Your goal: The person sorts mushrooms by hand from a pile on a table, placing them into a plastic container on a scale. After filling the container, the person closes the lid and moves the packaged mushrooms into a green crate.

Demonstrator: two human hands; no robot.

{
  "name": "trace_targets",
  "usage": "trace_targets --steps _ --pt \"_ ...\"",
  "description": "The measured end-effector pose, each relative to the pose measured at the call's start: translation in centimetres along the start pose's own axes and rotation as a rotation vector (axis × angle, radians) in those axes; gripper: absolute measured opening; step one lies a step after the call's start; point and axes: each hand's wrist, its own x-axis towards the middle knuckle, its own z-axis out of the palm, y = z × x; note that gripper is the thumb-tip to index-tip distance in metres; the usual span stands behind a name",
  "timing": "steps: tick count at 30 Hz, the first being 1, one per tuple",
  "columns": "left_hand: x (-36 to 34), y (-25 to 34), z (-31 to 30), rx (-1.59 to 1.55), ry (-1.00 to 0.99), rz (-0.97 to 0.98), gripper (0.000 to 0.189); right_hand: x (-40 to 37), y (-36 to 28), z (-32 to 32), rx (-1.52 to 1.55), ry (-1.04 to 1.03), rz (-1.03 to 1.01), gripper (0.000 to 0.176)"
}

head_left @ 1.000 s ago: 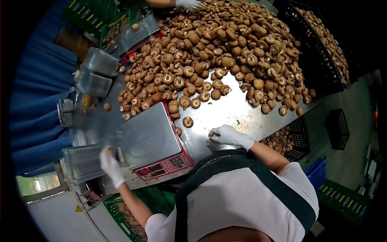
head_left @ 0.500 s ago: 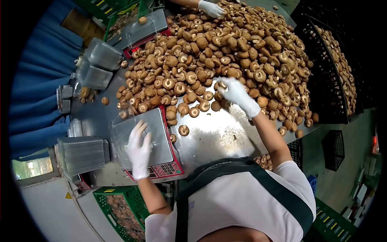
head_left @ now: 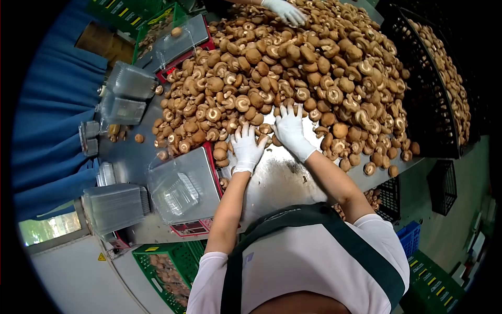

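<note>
Palm down, both of my gloved hands lie at the near fringe of the mushrooms (head_left: 293,57), which are heaped on the metal table (head_left: 274,183) from its far edge to past the middle, thinning into loose ones toward its right-hand corner. On my left hand (head_left: 247,150) the fingers are splayed, tips against the mushrooms just beside the scale (head_left: 197,158); on my right hand (head_left: 291,127) they are straight and parted, tips at the foot of the heap. Neither is curled round anything, though I can't tell what may sit beneath the palms.

I'd judge each mushroom light, springy and fairly dry, so slipping should be no great worry. The caps would likely dent or bruise if pinched, and the rims could tear; I'd take one round the sides of the cap with soft fingertips, not by the stem. Being rounded, they may well roll when nudged.

A clear plastic container (head_left: 180,194) rests on the scale by the table's near edge, looking thin and flexible, best lifted by opposite rims. Across the heap, a co-worker's gloved hand (head_left: 285,10) reaches over the mushrooms.
</note>
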Motion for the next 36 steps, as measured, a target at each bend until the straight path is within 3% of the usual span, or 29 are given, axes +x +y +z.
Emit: trace_targets --steps 5,7,10,16,20,21,22,27,30,33,36 --pt "-3.3 2.6 -1.0 -0.051 -0.008 0.079 0.061 -5.5 -0.4 1.3 0.285 0.021 0.067 0.043" --pt "-4.9 3.8 -1.6 -0.01 -0.107 0.091 0.059 -7.0 -0.3 1.1 0.279 0.043 0.038 0.044" --pt "-7.6 4.4 -1.1 0.012 -0.069 0.122 0.058 -8.8 0.3 0.4 0.314 0.012 -0.061 0.043" --pt "-10.4 5.1 -2.1 -0.117 -0.063 0.138 0.054 -5.8 0.8 -1.7 0.49 -0.002 -0.008 0.037" --pt "-6.9 4.2 -4.4 -0.216 0.064 -0.002 0.052 0.8 -0.1 -2.4 0.436 0.18 -0.112 0.042" --pt "-5.3 3.5 -4.9 -0.246 0.051 -0.05 0.052 2.7 -0.5 -2.9 0.402 0.144 -0.139 0.043" --pt "-3.2 2.7 -5.0 -0.18 0.167 -0.006 0.052 4.4 -0.9 -2.9 0.363 0.103 -0.151 0.042" --pt "5.4 -0.9 -4.3 0.098 -0.081 -0.071 0.051 8.3 -2.0 0.3 0.21 -0.102 -0.155 0.04" --pt "6.4 -3.4 -1.5 0.121 -0.122 0.038 0.047 6.5 -0.8 -0.5 0.449 0.016 -0.096 0.045" --pt "4.9 -3.0 -2.5 0.064 -0.047 0.013 0.043 2.2 1.1 -4.6 0.938 -0.394 0.35 0.053" --pt "1.8 -1.3 -4.2 -0.317 0.185 -0.076 0.034 -4.8 4.4 -4.9 1.669 -0.487 0.365 0.062"
